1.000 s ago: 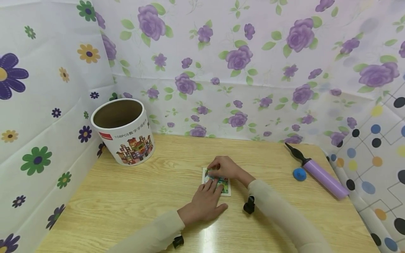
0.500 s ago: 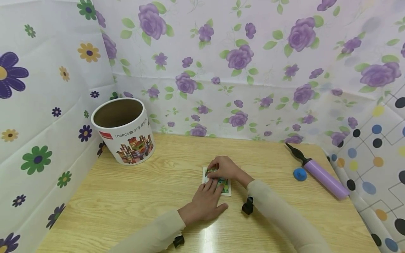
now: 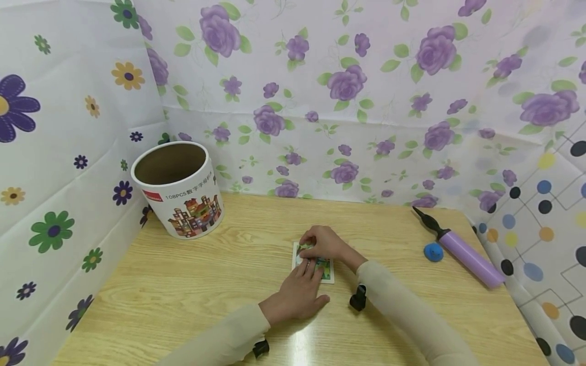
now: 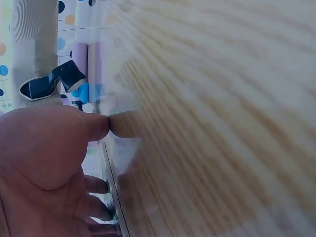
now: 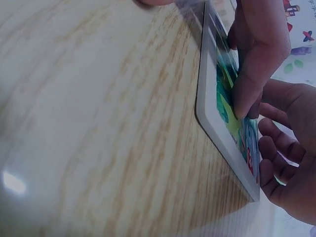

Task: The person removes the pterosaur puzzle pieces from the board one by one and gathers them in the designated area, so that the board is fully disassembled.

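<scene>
Pressing one picture board [image 3: 327, 273], left hand [image 3: 299, 294] outstretched, right hand [image 3: 326, 243] curled, hold unclear

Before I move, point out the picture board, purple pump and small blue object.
Picture board [image 5: 223, 104]: right wrist view, printed face.
Purple pump [image 3: 462, 252]: head view, barrel.
Small blue object [image 3: 433, 252]: head view, top.

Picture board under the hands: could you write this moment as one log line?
left hand: fingers on picture board | right hand: fingers curled over it, grip unclear | bucket: left | purple pump: right
</scene>
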Tool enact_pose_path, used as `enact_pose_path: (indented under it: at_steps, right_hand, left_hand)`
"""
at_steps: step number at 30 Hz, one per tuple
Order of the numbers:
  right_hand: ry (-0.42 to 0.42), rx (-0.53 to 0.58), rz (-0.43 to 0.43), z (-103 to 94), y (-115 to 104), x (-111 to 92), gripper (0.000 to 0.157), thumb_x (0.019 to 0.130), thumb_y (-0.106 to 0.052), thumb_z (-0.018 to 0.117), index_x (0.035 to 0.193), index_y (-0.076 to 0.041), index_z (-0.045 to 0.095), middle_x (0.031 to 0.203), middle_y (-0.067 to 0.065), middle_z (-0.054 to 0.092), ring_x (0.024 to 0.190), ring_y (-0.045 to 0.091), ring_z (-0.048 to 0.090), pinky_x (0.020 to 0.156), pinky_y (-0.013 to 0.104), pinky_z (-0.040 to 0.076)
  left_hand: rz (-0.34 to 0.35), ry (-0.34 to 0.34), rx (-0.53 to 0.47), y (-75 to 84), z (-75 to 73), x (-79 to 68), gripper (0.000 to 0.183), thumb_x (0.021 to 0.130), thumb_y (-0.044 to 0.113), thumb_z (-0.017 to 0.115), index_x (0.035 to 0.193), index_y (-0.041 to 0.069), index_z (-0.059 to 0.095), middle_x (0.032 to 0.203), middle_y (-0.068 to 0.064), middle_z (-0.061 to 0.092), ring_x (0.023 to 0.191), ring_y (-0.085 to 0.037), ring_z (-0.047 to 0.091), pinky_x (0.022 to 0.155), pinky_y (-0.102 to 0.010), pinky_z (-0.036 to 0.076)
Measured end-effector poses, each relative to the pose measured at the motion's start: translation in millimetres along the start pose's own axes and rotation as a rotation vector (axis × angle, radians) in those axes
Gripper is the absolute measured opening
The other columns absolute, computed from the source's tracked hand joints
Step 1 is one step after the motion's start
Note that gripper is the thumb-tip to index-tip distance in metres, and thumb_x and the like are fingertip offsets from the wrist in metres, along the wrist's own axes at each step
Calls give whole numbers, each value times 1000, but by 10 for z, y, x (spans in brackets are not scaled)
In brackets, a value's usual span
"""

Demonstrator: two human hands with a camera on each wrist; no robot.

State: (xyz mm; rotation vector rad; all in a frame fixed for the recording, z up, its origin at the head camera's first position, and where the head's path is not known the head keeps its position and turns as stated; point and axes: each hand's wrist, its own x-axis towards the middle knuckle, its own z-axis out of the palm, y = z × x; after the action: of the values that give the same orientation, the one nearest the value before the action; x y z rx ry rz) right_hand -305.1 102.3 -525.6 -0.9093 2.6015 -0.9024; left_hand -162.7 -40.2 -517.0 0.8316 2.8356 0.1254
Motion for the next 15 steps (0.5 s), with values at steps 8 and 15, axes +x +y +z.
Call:
enact_pose_path:
  at_steps: [8, 15]
  right_hand:
    - [-7, 18, 16, -7, -25, -3, 22, 87, -32, 84, 103, -17, 80, 101, -5, 70, 87, 9, 63, 80, 32, 55]
    - [-20, 59, 42, -8, -21, 5, 19, 88, -28, 83, 102, -18, 78, 98, -7, 71, 86, 8, 64, 80, 31, 55]
  left_hand:
    - [14, 8, 13, -3, -33, -17, 77, 105, 54, 48, 159, 3, 30, 165, -22, 26, 154, -32, 23, 119, -44, 32]
    - [18, 12, -31, -23, -22, -23, 77, 105, 54, 47, 160, 4, 29, 166, -21, 24, 155, -32, 22, 121, -45, 29]
